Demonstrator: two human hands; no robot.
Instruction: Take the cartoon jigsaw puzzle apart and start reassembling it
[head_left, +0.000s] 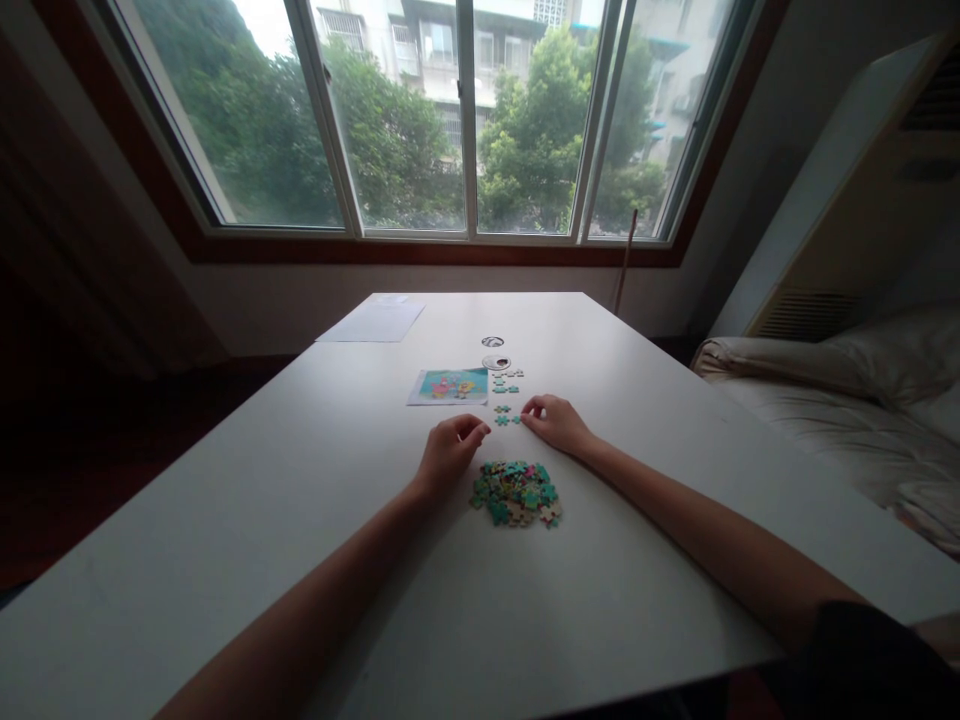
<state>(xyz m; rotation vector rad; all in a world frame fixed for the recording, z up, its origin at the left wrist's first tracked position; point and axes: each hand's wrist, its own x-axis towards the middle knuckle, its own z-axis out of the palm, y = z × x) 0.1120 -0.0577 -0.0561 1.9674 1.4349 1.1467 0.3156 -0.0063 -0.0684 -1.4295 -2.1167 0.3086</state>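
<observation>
A heap of jigsaw puzzle pieces, mostly green and teal with some bare backs, lies nearest me on the table. Just beyond its left side is my left hand, thumb and fingers curled together; whatever they pinch, if anything, is hidden. My right hand rests past the heap on the right, fingertips closed at the edge of a small teal puzzle piece. Beside that lies another loose piece. Further away, several sorted pieces sit in short rows. A colourful picture sheet lies left of them.
Two round items lie beyond the rows of pieces. White paper sheets are at the far left of the white table. A covered couch stands to the right, and a window is ahead.
</observation>
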